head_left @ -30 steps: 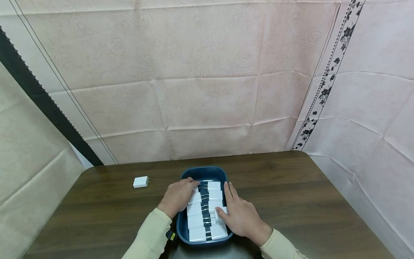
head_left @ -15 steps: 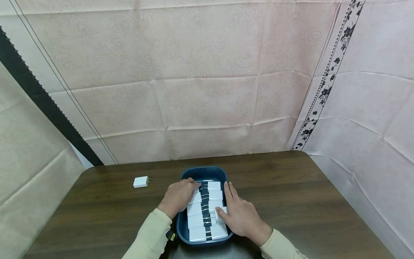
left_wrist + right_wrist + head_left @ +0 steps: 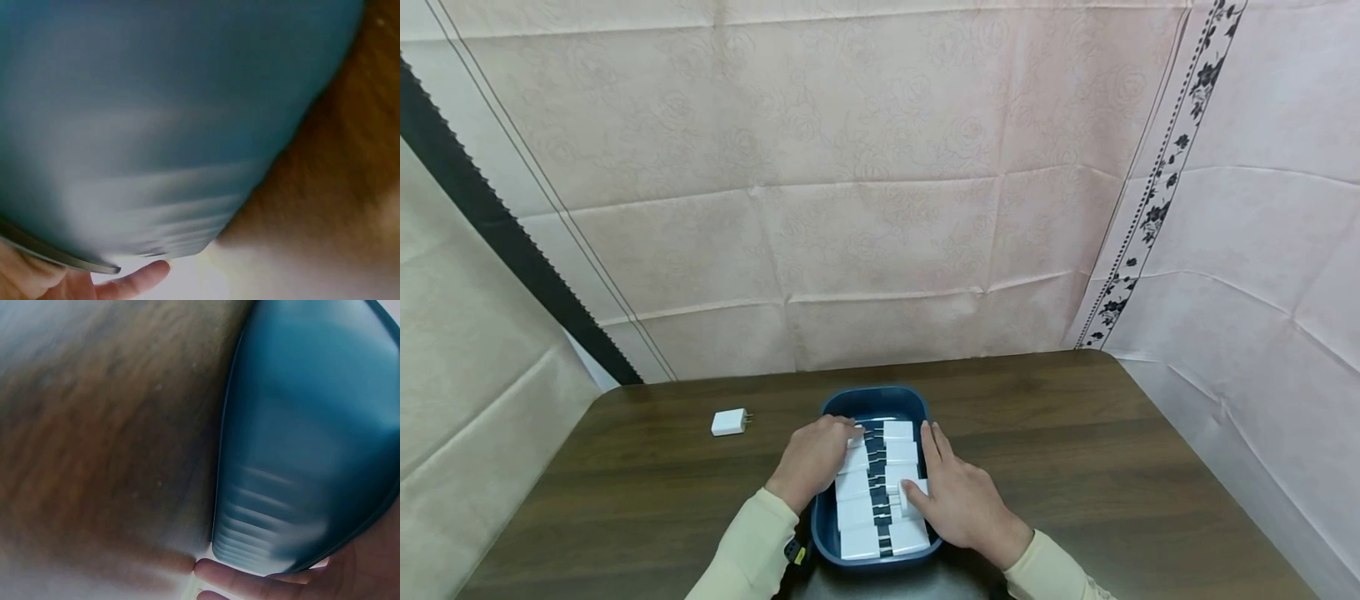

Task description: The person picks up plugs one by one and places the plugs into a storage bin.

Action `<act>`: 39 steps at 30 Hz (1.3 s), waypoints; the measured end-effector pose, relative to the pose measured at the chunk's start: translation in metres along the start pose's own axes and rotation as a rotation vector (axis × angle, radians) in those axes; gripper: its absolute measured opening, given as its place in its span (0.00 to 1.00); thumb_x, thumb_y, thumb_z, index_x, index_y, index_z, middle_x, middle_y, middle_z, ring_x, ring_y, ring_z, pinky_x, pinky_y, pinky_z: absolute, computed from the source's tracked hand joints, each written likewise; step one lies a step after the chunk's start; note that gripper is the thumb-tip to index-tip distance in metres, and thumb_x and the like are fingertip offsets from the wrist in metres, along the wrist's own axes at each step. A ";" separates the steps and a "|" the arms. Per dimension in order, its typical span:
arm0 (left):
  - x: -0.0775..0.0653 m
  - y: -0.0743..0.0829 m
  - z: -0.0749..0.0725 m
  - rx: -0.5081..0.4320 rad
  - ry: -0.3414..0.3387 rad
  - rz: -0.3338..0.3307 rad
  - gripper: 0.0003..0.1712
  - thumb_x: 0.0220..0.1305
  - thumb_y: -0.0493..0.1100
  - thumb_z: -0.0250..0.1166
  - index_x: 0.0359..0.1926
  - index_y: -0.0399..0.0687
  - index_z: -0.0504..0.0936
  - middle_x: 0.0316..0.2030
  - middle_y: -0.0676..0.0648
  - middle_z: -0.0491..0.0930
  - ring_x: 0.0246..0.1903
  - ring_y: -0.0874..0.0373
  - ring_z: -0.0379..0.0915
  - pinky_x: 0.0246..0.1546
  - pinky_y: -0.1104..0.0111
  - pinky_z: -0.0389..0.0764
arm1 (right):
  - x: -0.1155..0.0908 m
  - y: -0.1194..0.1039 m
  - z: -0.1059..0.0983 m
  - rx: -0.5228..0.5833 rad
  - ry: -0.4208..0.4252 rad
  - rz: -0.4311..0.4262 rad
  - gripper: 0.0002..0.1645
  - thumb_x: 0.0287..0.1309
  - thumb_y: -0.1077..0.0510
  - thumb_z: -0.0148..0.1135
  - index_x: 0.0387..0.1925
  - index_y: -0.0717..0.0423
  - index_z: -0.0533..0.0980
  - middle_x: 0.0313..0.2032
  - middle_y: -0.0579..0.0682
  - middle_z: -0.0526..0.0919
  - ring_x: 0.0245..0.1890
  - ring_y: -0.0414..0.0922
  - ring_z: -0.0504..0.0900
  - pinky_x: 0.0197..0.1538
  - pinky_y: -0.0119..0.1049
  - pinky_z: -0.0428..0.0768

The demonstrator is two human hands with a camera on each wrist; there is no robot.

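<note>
A dark blue plastic bin holds two columns of white charger plugs, their metal prongs facing inward. My left hand reaches over the left rim and pinches a white charger at the far end of the left column; its fingertips are partly hidden. My right hand grips the right wall, fingers stretched along the outside and thumb inside. That thumb rests against a white charger lying tilted on the right column. The wrist views show the bin's outer wall and right-hand fingers beyond it.
One loose white charger lies on the brown wooden table to the left of the bin, prongs to the right. A pale patterned cloth hangs behind the table's far edge.
My left fingers have shifted slightly, and more of the charger at the far left of the bin shows. The right hand and the loose charger stay put.
</note>
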State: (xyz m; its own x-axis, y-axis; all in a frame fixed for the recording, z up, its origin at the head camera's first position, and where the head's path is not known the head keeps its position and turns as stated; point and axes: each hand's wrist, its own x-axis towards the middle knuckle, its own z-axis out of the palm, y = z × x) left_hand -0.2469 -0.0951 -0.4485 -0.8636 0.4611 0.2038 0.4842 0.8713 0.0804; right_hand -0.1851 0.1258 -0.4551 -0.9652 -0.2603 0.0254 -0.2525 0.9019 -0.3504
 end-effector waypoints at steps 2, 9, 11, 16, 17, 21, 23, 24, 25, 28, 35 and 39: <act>-0.001 0.001 0.001 -0.026 0.017 -0.025 0.17 0.61 0.34 0.61 0.49 0.51 0.86 0.50 0.47 0.83 0.49 0.52 0.78 0.48 0.58 0.78 | 0.000 0.000 0.000 0.001 -0.002 0.002 0.52 0.64 0.32 0.46 0.75 0.58 0.44 0.74 0.62 0.51 0.62 0.56 0.70 0.55 0.54 0.75; -0.006 0.001 0.002 -0.060 0.101 -0.072 0.11 0.61 0.38 0.62 0.43 0.52 0.87 0.43 0.51 0.84 0.42 0.58 0.78 0.46 0.61 0.80 | 0.001 0.001 0.000 0.008 0.000 0.001 0.52 0.64 0.32 0.46 0.76 0.58 0.44 0.74 0.62 0.50 0.63 0.56 0.69 0.56 0.54 0.74; -0.006 0.001 0.003 -0.066 0.119 -0.076 0.10 0.62 0.39 0.63 0.43 0.52 0.87 0.42 0.51 0.84 0.40 0.59 0.78 0.46 0.61 0.80 | 0.001 0.001 0.000 0.010 0.000 0.001 0.52 0.64 0.32 0.46 0.75 0.58 0.44 0.74 0.62 0.50 0.63 0.57 0.69 0.56 0.55 0.74; -0.008 0.001 0.005 -0.108 0.174 -0.106 0.09 0.62 0.43 0.63 0.42 0.53 0.86 0.41 0.51 0.84 0.38 0.60 0.77 0.44 0.63 0.80 | 0.000 0.000 -0.001 0.007 -0.002 0.007 0.52 0.64 0.32 0.46 0.75 0.58 0.45 0.74 0.62 0.51 0.62 0.57 0.70 0.55 0.55 0.74; -0.008 0.001 0.005 -0.119 0.188 -0.112 0.09 0.62 0.43 0.63 0.41 0.53 0.86 0.41 0.51 0.83 0.38 0.60 0.76 0.44 0.63 0.80 | 0.000 0.000 0.000 0.005 -0.002 0.009 0.52 0.64 0.32 0.46 0.75 0.58 0.45 0.74 0.62 0.51 0.62 0.57 0.70 0.55 0.55 0.74; -0.010 0.001 0.006 -0.113 0.242 -0.121 0.09 0.63 0.43 0.61 0.42 0.52 0.85 0.42 0.52 0.83 0.39 0.61 0.75 0.43 0.64 0.80 | 0.000 0.001 0.000 -0.001 -0.007 0.017 0.52 0.63 0.32 0.46 0.76 0.58 0.44 0.74 0.61 0.51 0.62 0.56 0.70 0.55 0.55 0.74; -0.010 0.000 0.006 -0.092 0.264 -0.119 0.10 0.63 0.43 0.61 0.43 0.52 0.85 0.42 0.52 0.83 0.39 0.61 0.74 0.44 0.64 0.80 | 0.000 0.001 0.000 -0.003 -0.007 0.018 0.52 0.63 0.31 0.45 0.76 0.58 0.44 0.74 0.61 0.51 0.62 0.56 0.70 0.55 0.55 0.74; -0.011 0.000 0.006 -0.079 0.277 -0.117 0.11 0.62 0.44 0.61 0.44 0.51 0.85 0.43 0.52 0.83 0.40 0.60 0.74 0.44 0.65 0.80 | 0.000 0.001 0.000 -0.004 -0.008 0.017 0.52 0.63 0.31 0.46 0.76 0.58 0.44 0.74 0.61 0.51 0.62 0.56 0.70 0.55 0.55 0.74; -0.011 -0.001 0.006 -0.065 0.289 -0.116 0.11 0.62 0.44 0.61 0.44 0.51 0.85 0.43 0.51 0.83 0.41 0.60 0.74 0.45 0.64 0.80 | 0.000 0.001 0.000 -0.003 -0.009 0.016 0.52 0.63 0.31 0.46 0.76 0.58 0.44 0.74 0.61 0.51 0.62 0.57 0.70 0.55 0.55 0.74; -0.012 -0.003 0.006 -0.029 0.334 -0.112 0.13 0.61 0.45 0.62 0.47 0.50 0.84 0.45 0.50 0.82 0.42 0.59 0.74 0.46 0.64 0.79 | 0.000 0.000 0.000 0.002 -0.007 0.010 0.52 0.63 0.31 0.46 0.75 0.58 0.45 0.74 0.61 0.51 0.62 0.57 0.70 0.55 0.55 0.74; -0.015 -0.013 0.000 0.036 0.435 -0.095 0.16 0.59 0.44 0.62 0.49 0.49 0.83 0.46 0.48 0.82 0.44 0.55 0.74 0.49 0.62 0.77 | 0.000 -0.002 0.002 -0.011 0.004 -0.002 0.53 0.63 0.31 0.46 0.76 0.58 0.44 0.74 0.61 0.51 0.62 0.56 0.71 0.54 0.54 0.75; -0.015 -0.023 -0.005 0.053 0.466 -0.092 0.17 0.58 0.42 0.62 0.49 0.49 0.82 0.44 0.48 0.82 0.43 0.55 0.75 0.46 0.61 0.77 | 0.001 -0.001 0.002 -0.015 0.004 -0.001 0.52 0.63 0.31 0.45 0.76 0.58 0.44 0.74 0.61 0.51 0.62 0.56 0.70 0.54 0.54 0.75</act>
State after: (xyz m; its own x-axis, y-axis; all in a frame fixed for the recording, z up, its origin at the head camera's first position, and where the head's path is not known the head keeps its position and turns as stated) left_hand -0.2443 -0.1226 -0.4485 -0.7415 0.2680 0.6151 0.3906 0.9178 0.0710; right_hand -0.1855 0.1238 -0.4565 -0.9652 -0.2597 0.0298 -0.2544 0.9067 -0.3364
